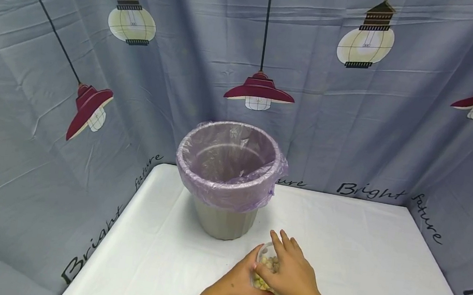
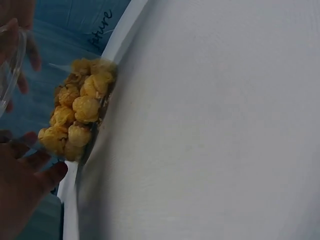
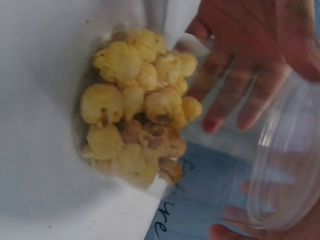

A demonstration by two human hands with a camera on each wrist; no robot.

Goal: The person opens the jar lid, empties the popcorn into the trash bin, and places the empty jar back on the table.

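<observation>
A clear plastic jar (image 1: pixel 268 263) stands close over the white table with yellow popcorn (image 3: pixel 135 105) in its lower part. My left hand (image 1: pixel 243 280) grips the side of the jar, fingers and thumb curled round its wall. Across the top reaches my right hand (image 1: pixel 293 272), thumb at the left of the rim and fingers along the far side. It holds the round clear lid (image 3: pixel 260 175), which shows tilted at the right of the right wrist view. In the left wrist view the popcorn shows through the wall, with the left fingertips (image 2: pixel 54 175) beside it.
A grey bin (image 1: pixel 223 224) lined with a purple plastic bag (image 1: pixel 230 198) stands on the table (image 1: pixel 338 256), beyond the hands and to their left. Blue-grey curtains (image 1: pixel 307 141) printed with lamps and lettering enclose the table at the back and sides.
</observation>
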